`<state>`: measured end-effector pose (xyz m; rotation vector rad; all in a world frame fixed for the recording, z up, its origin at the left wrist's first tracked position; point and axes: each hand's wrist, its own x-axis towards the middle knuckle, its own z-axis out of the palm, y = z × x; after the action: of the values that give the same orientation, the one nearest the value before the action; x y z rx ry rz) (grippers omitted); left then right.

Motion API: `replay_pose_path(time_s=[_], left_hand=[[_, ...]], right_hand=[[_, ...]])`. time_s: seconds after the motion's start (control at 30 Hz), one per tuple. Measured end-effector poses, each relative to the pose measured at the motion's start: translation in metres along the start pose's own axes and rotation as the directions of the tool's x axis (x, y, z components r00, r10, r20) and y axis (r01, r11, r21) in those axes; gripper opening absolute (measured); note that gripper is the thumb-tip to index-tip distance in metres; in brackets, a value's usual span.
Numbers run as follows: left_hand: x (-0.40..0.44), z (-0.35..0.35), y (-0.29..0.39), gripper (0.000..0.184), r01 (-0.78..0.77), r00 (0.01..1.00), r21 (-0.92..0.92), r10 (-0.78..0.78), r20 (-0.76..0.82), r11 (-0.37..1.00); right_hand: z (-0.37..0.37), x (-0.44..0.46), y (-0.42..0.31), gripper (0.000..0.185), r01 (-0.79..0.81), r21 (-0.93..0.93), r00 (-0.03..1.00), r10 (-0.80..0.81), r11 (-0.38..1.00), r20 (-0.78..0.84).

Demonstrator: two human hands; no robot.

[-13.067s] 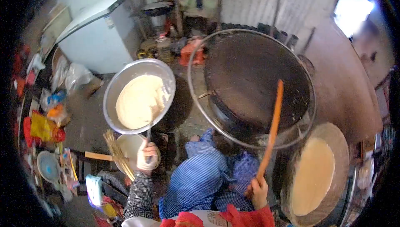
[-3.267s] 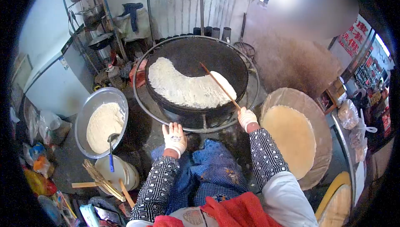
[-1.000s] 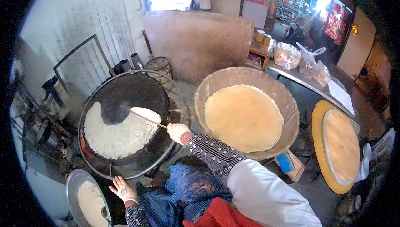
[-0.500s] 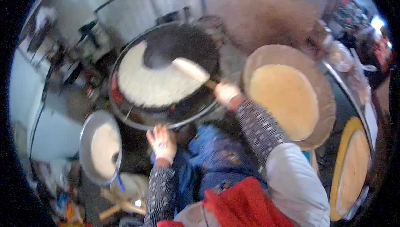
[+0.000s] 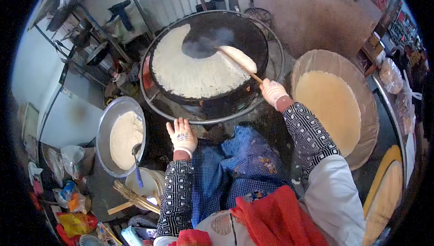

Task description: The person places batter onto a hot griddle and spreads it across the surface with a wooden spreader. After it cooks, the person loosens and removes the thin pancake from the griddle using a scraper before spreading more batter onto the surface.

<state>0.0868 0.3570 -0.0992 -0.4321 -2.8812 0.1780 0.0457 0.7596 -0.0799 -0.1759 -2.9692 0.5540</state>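
Note:
My right hand (image 5: pixel 273 92), in a pale glove, grips the handle of a wooden batter spreader (image 5: pixel 244 67) over the large round black griddle (image 5: pixel 212 25). Against the spreader's far side lies a thick roll of pale batter (image 5: pixel 239 58). A thin sheet of batter (image 5: pixel 192 78) covers the griddle's left and near part in a curve, and steam rises from the dark middle. My left hand (image 5: pixel 182 136), also gloved, rests with fingers spread at the near metal rim and holds nothing.
A metal bowl of pale flour-like mix (image 5: pixel 126 137) with a blue-handled ladle (image 5: pixel 137 164) stands left, above a white bucket (image 5: pixel 153 180) and a straw brush (image 5: pixel 131 194). At right sit a lined tub of tan batter (image 5: pixel 327 106) and a round wooden board (image 5: pixel 386 196).
The spreader has turned in my right hand and now shows its edge, with batter gathered behind it. My left hand stays at the rim. The whole view has shifted and sharpened.

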Motion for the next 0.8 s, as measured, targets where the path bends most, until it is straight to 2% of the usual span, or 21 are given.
replay_pose_path(time_s=[0.07,0.1,0.13,0.17,0.2,0.23,0.33,0.37,0.4,0.43,0.47,0.5,0.53,0.57,0.6,0.67,0.73,0.8], left_hand=[[-0.001,-0.005,-0.001,0.056,0.023,1.000,-0.013,-0.023,-0.017,1.000],[0.002,-0.019,0.003,0.052,0.036,0.999,-0.082,-0.037,-0.018,0.996],[0.004,-0.023,0.003,0.050,0.050,0.999,-0.095,-0.048,0.022,0.994],[0.005,-0.023,0.000,0.051,0.059,0.997,-0.126,-0.053,0.051,0.990],[0.008,-0.028,0.006,0.053,0.074,0.995,-0.129,-0.064,0.078,0.989],[0.005,-0.019,0.002,0.055,0.084,0.996,-0.099,-0.080,0.040,0.992],[0.003,0.000,-0.007,0.061,0.159,0.978,-0.071,-0.147,0.150,0.985],[-0.003,0.015,-0.012,0.063,0.172,0.977,-0.067,-0.161,0.142,0.983],[-0.003,0.023,-0.015,0.066,0.184,0.975,-0.056,-0.175,0.136,0.981],[0.006,0.011,-0.018,0.066,0.210,0.965,-0.057,-0.197,0.173,0.976],[0.006,0.006,-0.019,0.066,0.246,0.946,-0.049,-0.229,0.230,0.968],[0.007,0.015,-0.024,0.068,0.250,0.953,-0.037,-0.239,0.188,0.968],[0.010,0.023,-0.030,0.067,0.273,0.940,-0.008,-0.266,0.214,0.962],[0.010,0.016,-0.026,0.066,0.295,0.926,0.022,-0.291,0.239,0.955],[0.010,0.006,-0.016,0.065,0.314,0.911,0.050,-0.315,0.265,0.948],[-0.002,-0.017,0.019,0.055,0.165,0.978,-0.192,-0.135,0.158,0.967],[-0.013,-0.011,0.055,0.062,-0.015,0.996,-0.270,0.040,0.086,0.963],[-0.021,-0.013,0.090,0.068,0.020,0.992,-0.231,0.010,0.129,0.973]], right_hand=[[-0.005,-0.020,-0.007,0.030,0.102,-0.234,0.994,-0.093,0.967,0.051],[0.008,-0.019,0.013,0.030,0.064,0.029,0.997,-0.063,0.998,-0.049],[0.018,-0.012,0.032,0.031,0.117,-0.217,0.980,-0.148,0.969,-0.133],[-0.019,-0.014,0.010,0.026,0.017,-0.146,1.000,-0.014,0.989,0.021],[-0.049,-0.027,-0.010,0.032,-0.005,-0.113,0.998,0.011,0.994,0.055],[0.001,-0.015,0.016,0.016,0.097,-0.243,0.968,-0.148,0.965,-0.205],[-0.023,-0.040,-0.011,0.020,0.100,0.015,0.995,-0.100,0.995,-0.015],[0.003,-0.042,0.008,0.021,0.150,0.055,0.987,-0.147,0.987,-0.064],[0.003,-0.036,0.016,0.021,0.015,0.019,0.999,-0.016,1.000,0.044],[0.000,-0.023,0.021,0.022,-0.037,-0.038,0.999,0.036,0.999,-0.030],[0.004,-0.014,0.024,0.021,-0.021,-0.006,0.996,0.020,1.000,-0.084],[0.007,-0.008,0.020,0.020,-0.005,-0.085,0.996,-0.002,0.996,-0.086],[0.014,-0.006,0.012,0.019,0.004,-0.155,0.997,-0.017,0.988,-0.078],[0.036,-0.005,0.025,0.020,0.276,-0.080,0.943,-0.287,0.958,-0.172],[-0.017,-0.037,-0.014,0.022,0.081,0.020,0.996,-0.080,0.997,-0.034],[0.013,-0.033,0.003,0.023,0.050,-0.076,0.999,-0.049,0.996,0.015],[0.023,-0.020,0.019,0.023,-0.073,-0.038,0.992,0.069,0.997,-0.106],[0.034,-0.008,0.018,0.024,-0.005,-0.065,0.996,0.000,0.998,-0.086]])
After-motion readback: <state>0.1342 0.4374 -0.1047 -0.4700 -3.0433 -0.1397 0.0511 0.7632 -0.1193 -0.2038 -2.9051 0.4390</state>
